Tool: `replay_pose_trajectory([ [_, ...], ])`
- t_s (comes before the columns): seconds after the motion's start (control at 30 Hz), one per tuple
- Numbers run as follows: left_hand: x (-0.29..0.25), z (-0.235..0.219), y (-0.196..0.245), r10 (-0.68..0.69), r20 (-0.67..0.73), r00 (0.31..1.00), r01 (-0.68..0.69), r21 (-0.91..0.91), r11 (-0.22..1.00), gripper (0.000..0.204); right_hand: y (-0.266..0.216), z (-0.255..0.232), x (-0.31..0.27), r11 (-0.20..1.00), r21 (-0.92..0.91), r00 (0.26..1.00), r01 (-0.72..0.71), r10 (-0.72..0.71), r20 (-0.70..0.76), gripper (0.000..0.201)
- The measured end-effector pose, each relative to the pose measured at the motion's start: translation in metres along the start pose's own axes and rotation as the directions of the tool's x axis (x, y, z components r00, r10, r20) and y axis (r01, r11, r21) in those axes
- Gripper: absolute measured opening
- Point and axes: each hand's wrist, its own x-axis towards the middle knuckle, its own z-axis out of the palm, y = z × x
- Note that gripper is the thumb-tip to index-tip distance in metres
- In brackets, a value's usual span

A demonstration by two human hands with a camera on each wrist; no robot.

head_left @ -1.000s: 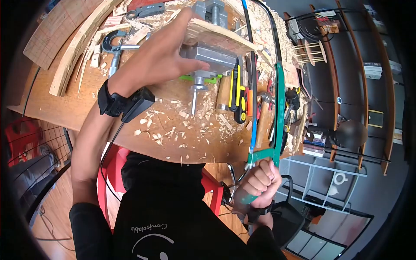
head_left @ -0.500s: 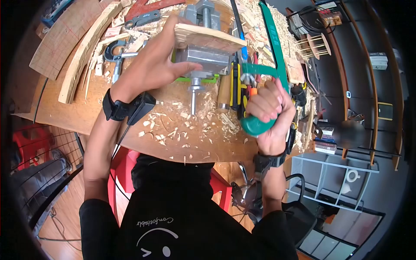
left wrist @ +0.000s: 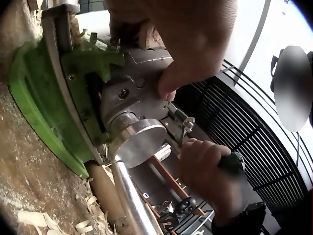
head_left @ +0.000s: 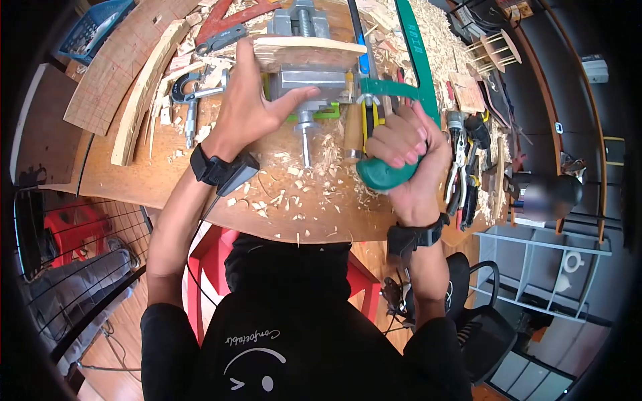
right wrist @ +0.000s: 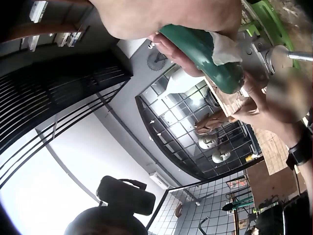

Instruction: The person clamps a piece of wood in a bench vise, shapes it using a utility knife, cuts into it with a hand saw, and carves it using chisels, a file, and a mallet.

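Observation:
A curved piece of wood sits clamped across the grey bench vise, whose green base shows in the left wrist view. My left hand grips the wood's left end, with the thumb lying along the vise front and the other fingers mostly hidden behind the wood. In my right hand is the green handle of a hacksaw, fingers wrapped round it. The hacksaw's frame points away from me, its blade alongside the wood's right end.
Wood shavings litter the table. A micrometer and a long curved wooden strip lie at left. Pliers and other hand tools are at right. A blue basket stands at the far left.
My right hand has pushed the hacksaw forward and leftward, bringing its handle from beyond the table's front edge to beside the vise. My left hand stays at the wood.

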Motion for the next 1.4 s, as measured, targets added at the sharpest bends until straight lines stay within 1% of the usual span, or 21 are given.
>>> replay_pose_trajectory([
  [0.03,0.001,0.002,0.001,-0.003,0.0,1.0,0.003,-0.002,1.0,0.076,0.002,-0.001,-0.006,0.998,-0.057,1.0,0.014,-0.015,-0.008,0.043],
  [0.1,0.001,0.005,0.006,0.015,-0.048,0.999,-0.01,0.106,0.994,0.075,0.007,-0.01,-0.031,0.999,-0.047,0.999,0.018,-0.019,-0.028,0.043],
  [0.17,0.002,0.007,0.002,0.004,-0.038,0.999,0.001,0.106,0.994,0.073,0.014,-0.02,-0.062,0.999,0.001,0.997,-0.043,0.043,-0.057,0.043],
  [0.23,0.002,0.006,-0.001,0.028,-0.032,0.999,-0.026,0.046,0.999,0.072,0.025,-0.024,-0.095,0.999,-0.033,0.998,-0.01,0.008,-0.065,0.044],
  [0.3,0.002,0.004,0.003,0.023,-0.017,1.0,-0.022,0.085,0.996,0.072,0.028,-0.031,-0.131,0.998,0.029,0.988,-0.05,0.053,-0.145,0.044],
  [0.37,0.001,0.002,0.005,-0.069,0.041,0.997,0.067,0.056,0.996,0.072,0.025,-0.042,-0.162,0.993,0.023,0.979,-0.116,0.118,-0.166,0.041],
  [0.43,0.001,0.002,0.008,-0.015,0.03,0.999,0.013,0.067,0.998,0.074,0.024,-0.041,-0.187,0.99,-0.086,0.982,-0.113,0.098,-0.163,0.041],
  [0.5,0.003,0.0,0.017,-0.041,0.0,0.999,0.041,0.006,0.999,0.056,0.019,-0.043,-0.204,0.989,-0.078,0.982,-0.127,0.114,-0.149,0.041],
  [0.53,0.004,-0.003,0.017,-0.046,-0.006,0.999,0.046,0.003,0.999,0.056,0.015,-0.045,-0.211,0.988,-0.079,0.981,-0.13,0.117,-0.152,0.041],
  [0.6,0.004,-0.009,0.014,-0.206,0.109,0.973,0.214,-0.068,0.975,0.08,0.01,-0.049,-0.216,0.986,-0.09,0.978,-0.143,0.127,-0.164,0.041],
  [0.63,0.005,-0.01,0.012,-0.214,0.096,0.972,0.222,-0.074,0.972,0.08,0.006,-0.05,-0.216,0.985,-0.079,0.979,-0.151,0.138,-0.152,0.041],
  [0.7,0.006,-0.014,0.007,-0.059,0.127,0.99,0.051,0.063,0.997,0.083,-0.001,-0.05,-0.213,0.981,-0.076,0.973,-0.18,0.167,-0.156,0.041],
  [0.77,0.01,-0.016,0.007,-0.082,0.158,0.984,0.088,-0.028,0.996,0.089,-0.003,-0.047,-0.21,0.982,-0.092,0.974,-0.164,0.146,-0.175,0.041],
  [0.83,0.013,-0.015,0.004,0.034,0.158,0.987,-0.027,-0.044,0.999,0.091,-0.003,-0.045,-0.198,0.984,-0.128,0.982,-0.121,0.099,-0.163,0.04],
  [0.9,0.013,-0.017,0.014,-0.003,0.166,0.986,0.018,-0.087,0.996,0.094,-0.007,-0.043,-0.178,0.973,-0.196,0.986,-0.123,0.098,-0.133,0.041],
  [0.97,0.017,-0.025,0.034,-0.253,0.225,0.941,0.271,-0.056,0.961,0.095,-0.011,-0.037,-0.156,0.984,-0.135,0.981,-0.116,0.092,-0.173,0.041],
  [1.1,0.016,-0.023,0.027,-0.197,0.231,0.953,0.228,-0.116,0.967,0.102,-0.021,-0.02,-0.077,0.981,-0.148,0.987,-0.123,0.106,-0.117,0.043],
  [1.17,0.006,-0.013,0.007,-0.066,0.137,0.988,0.061,0.04,0.997,0.078,-0.028,-0.017,-0.037,0.983,-0.132,0.991,-0.131,0.133,0.003,0.044],
  [1.23,0.006,-0.013,0.001,-0.085,0.186,0.979,0.072,0.071,0.995,0.081,-0.034,-0.004,-0.01,0.983,-0.138,0.993,-0.12,0.12,-0.006,0.044],
  [1.3,0.01,-0.012,-0.001,0.005,0.143,0.99,-0.005,0.006,1.0,0.073,-0.039,-0.004,0.006,0.988,-0.087,0.988,-0.131,0.137,0.067,0.043],
  [1.4,0.006,-0.006,0.006,-0.088,0.103,0.991,0.087,0.011,0.996,0.073,-0.04,0.002,0.013,0.98,-0.103,0.984,-0.171,0.174,0.025,0.044],
])
